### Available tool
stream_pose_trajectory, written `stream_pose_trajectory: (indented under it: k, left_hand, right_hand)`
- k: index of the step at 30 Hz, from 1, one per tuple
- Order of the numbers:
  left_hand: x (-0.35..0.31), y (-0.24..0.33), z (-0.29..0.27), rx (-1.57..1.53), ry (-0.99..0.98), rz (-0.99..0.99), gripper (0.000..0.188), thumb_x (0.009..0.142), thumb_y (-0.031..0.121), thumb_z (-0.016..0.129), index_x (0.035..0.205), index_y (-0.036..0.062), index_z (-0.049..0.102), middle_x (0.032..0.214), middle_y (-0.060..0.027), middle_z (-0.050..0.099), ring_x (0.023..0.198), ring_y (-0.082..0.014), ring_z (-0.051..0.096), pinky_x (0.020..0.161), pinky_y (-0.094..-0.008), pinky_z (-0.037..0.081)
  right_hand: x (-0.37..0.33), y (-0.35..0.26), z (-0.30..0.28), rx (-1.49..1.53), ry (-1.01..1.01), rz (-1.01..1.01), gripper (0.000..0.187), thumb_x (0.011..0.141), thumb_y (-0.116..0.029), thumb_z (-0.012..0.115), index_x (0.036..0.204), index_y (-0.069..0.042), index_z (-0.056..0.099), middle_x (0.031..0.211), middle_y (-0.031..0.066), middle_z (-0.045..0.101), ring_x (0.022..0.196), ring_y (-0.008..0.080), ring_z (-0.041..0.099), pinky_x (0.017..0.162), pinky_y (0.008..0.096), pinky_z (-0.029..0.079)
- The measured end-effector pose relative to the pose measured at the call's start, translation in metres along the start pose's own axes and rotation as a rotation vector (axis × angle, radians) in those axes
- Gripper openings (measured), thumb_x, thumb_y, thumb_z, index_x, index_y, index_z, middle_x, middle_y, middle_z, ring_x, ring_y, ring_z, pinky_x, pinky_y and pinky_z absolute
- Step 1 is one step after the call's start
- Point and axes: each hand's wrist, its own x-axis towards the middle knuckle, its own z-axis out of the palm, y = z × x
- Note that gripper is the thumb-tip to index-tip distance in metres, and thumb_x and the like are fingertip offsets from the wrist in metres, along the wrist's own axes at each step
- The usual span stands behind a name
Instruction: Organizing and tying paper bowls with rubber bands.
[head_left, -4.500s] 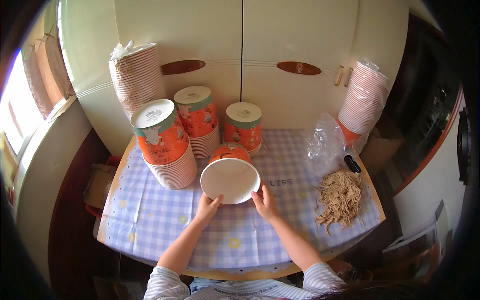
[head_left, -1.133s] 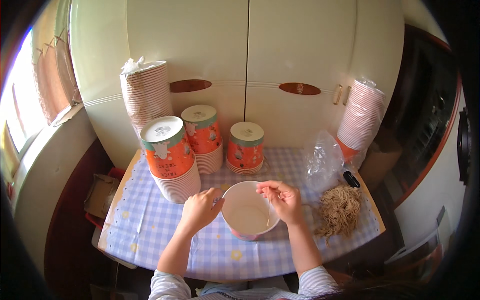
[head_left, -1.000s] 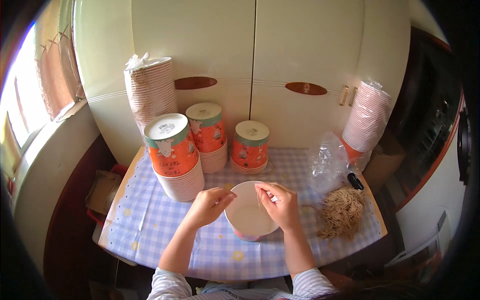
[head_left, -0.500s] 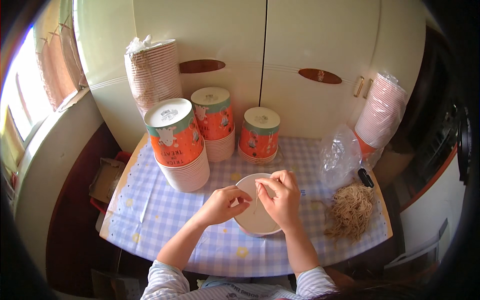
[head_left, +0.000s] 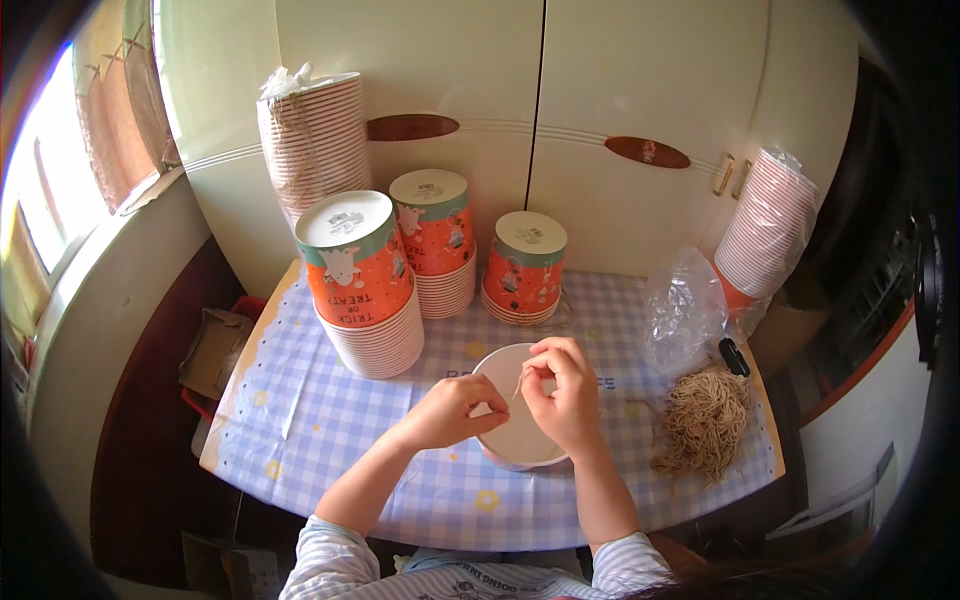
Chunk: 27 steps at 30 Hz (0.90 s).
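A white paper bucket [head_left: 512, 440] stands mouth up on the table in front of me, its inside plain. Over it, my right hand [head_left: 564, 400] pinches a thin beige string [head_left: 518, 386] between thumb and fingertips. The strand slants down toward my left hand [head_left: 450, 410], whose thumb and fingers are pressed together at its lower part, over the bucket's left side. My fingers hide both ends of the string. To the right lies a heap of loose beige strings [head_left: 706, 420], with a small black object [head_left: 734, 357] at its far edge.
Upside-down stacks of orange and green printed buckets [head_left: 362, 285] [head_left: 436, 235] [head_left: 523, 270] stand at the back. Taller wrapped stacks rise at the far left [head_left: 315, 140] and far right [head_left: 766, 215]. A clear plastic bag [head_left: 685, 310] lies by the strings. Behind the checked tablecloth [head_left: 400, 490] stands a cabinet [head_left: 640, 70].
My left fingertips have closed together and come nearer the string. The string hung straighter down before and slants between my hands now. The view has shifted slightly.
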Motion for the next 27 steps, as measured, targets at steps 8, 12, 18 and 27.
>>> stream_pose_trajectory:
  k: [8,12,18,27]
  left_hand:
    - [-0.002,-0.005,-0.027,0.189,0.086,-0.093,0.012,0.071,0.015,0.068,0.077,0.0044,0.064,0.078,-0.0084,0.060,0.069,-0.0224,0.059,0.062,-0.0321,0.048]
    - [-0.002,-0.007,-0.023,0.243,0.031,-0.024,0.013,0.070,0.015,0.068,0.076,0.0044,0.063,0.076,-0.0080,0.059,0.069,-0.0235,0.058,0.062,-0.0334,0.047]
    - [-0.004,-0.009,-0.017,0.335,0.044,-0.002,0.014,0.072,0.018,0.066,0.076,0.0048,0.063,0.078,-0.0080,0.059,0.071,-0.0251,0.059,0.063,-0.0345,0.047]
    - [0.000,-0.007,-0.016,0.235,0.046,-0.035,0.013,0.072,0.015,0.067,0.076,0.0037,0.062,0.079,-0.0097,0.058,0.068,-0.0242,0.060,0.062,-0.0318,0.049]
  right_hand:
    - [0.005,-0.015,-0.014,0.008,-0.488,0.219,0.023,0.070,-0.019,0.064,0.090,-0.008,0.060,0.065,0.0025,0.052,0.056,0.0130,0.053,0.051,0.0277,0.044]
    - [0.000,-0.012,-0.007,-0.120,-0.547,0.064,0.028,0.074,-0.031,0.066,0.093,-0.010,0.060,0.069,0.0046,0.059,0.060,0.0182,0.058,0.058,0.0305,0.047]
    - [-0.009,-0.005,0.010,0.200,-0.659,0.318,0.019,0.078,-0.020,0.063,0.090,-0.005,0.059,0.081,0.0084,0.062,0.075,0.0227,0.062,0.066,0.0337,0.048]
    - [-0.014,0.008,0.011,0.024,-0.558,0.048,0.012,0.077,-0.013,0.061,0.082,-0.003,0.059,0.079,0.0107,0.060,0.076,0.0275,0.059,0.069,0.0361,0.046]
